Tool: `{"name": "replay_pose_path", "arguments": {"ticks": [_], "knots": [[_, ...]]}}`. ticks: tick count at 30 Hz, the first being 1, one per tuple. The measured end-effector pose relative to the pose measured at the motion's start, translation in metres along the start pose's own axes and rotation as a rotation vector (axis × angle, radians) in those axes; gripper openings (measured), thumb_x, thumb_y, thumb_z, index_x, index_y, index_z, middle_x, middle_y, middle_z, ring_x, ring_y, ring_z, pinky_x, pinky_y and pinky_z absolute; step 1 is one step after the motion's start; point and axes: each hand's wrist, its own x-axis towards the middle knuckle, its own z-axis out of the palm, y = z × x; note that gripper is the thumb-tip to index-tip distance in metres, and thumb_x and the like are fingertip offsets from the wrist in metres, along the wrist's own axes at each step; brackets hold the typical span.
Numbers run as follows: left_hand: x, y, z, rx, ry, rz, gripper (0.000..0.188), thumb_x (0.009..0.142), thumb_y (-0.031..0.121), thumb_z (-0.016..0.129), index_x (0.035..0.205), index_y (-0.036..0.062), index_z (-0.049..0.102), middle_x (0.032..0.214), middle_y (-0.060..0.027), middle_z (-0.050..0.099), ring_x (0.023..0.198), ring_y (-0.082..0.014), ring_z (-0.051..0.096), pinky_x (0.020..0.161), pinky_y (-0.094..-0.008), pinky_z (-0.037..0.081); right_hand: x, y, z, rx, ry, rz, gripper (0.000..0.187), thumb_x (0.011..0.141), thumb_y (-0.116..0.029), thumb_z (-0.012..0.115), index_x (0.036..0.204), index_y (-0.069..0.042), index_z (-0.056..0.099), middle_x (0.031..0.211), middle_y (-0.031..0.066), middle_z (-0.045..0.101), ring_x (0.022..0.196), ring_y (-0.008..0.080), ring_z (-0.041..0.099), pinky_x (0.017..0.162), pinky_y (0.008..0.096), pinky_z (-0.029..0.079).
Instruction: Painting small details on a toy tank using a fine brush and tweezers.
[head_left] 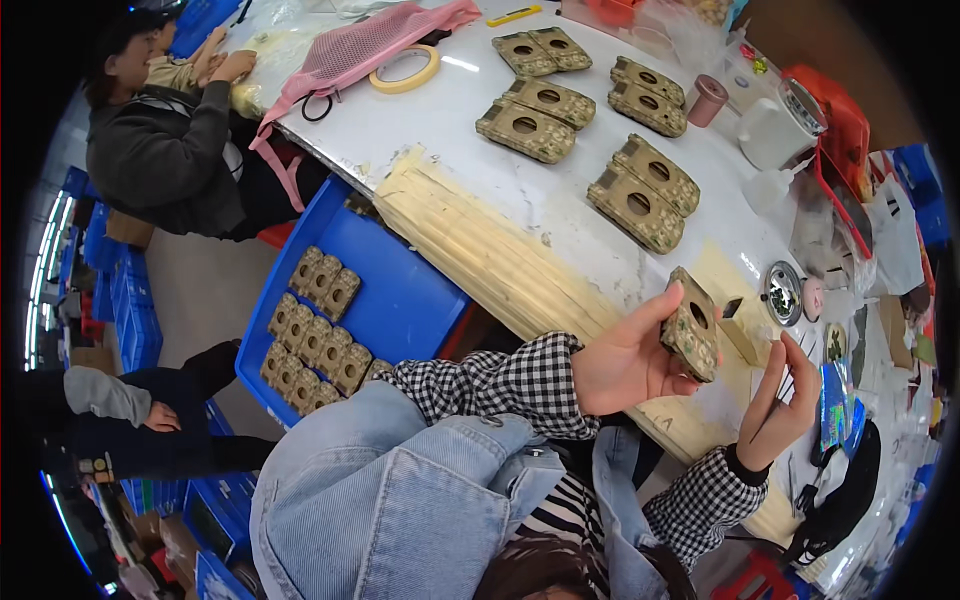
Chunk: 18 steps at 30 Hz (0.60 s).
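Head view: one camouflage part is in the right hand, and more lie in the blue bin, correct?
Wrong hand: the head view shows the left hand holding the camouflage part; more do lie in the blue bin.

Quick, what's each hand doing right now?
Left hand: holding a camouflage-patterned piece with a round hole.
Right hand: raised, fingers partly curled; whether it pinches anything small cannot be told.

Table point(440, 125): paired pieces point(545, 146) lie mid-surface, tape roll point(408, 85) to their left, container point(768, 137) to their right. Tray point(405, 285) beside near edge, further pieces point(338, 358) in it. Left hand point(625, 358): one piece point(688, 342) in it.
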Motion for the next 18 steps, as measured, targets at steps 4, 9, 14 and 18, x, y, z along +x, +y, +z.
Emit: {"name": "replay_pose_path", "arguments": {"ticks": [4,9,14,18], "knots": [[0.0,0.0,0.001,-0.043,0.005,0.016,0.06,0.097,0.049,0.028,0.136,0.0036,0.034,0.125,-0.0065,0.052,0.102,-0.0189,0.058,0.076,-0.0337,0.053,0.001,0.004,0.0,0.0,-0.007,0.015,0.01,0.083,-0.005,0.063,0.091,0.0,0.065,0.08,0.0101,0.062,0.076,0.0206,0.057,0.071,0.0307,0.044],[0.0,0.001,0.004,-0.097,-0.044,0.012,0.056,0.098,0.046,0.029,0.136,0.0057,0.034,0.132,-0.005,0.047,0.104,-0.021,0.058,0.072,-0.0337,0.055,0.001,0.004,0.0,-0.007,-0.015,0.01,0.009,0.084,-0.005,0.062,0.091,0.0,0.065,0.079,0.0097,0.062,0.075,0.0205,0.056,0.071,0.0308,0.043],[0.003,-0.005,0.017,-0.164,-0.034,-0.027,0.055,0.097,0.047,0.03,0.136,0.0081,0.036,0.127,-0.0042,0.052,0.101,-0.0216,0.06,0.069,-0.033,0.055,0.001,0.0,-0.002,-0.018,-0.023,0.014,0.008,0.083,-0.004,0.062,0.09,0.0,0.065,0.079,0.0098,0.062,0.075,0.0205,0.057,0.071,0.0311,0.044],[0.005,-0.007,0.013,-0.197,-0.088,-0.044,0.055,0.097,0.047,0.03,0.135,0.0085,0.038,0.125,-0.0041,0.054,0.101,-0.0216,0.06,0.072,-0.0345,0.055,0.001,-0.004,0.0,-0.029,-0.017,0.013,0.008,0.083,-0.004,0.063,0.089,0.0,0.065,0.08,0.0095,0.062,0.075,0.0207,0.057,0.071,0.0307,0.044]]}}
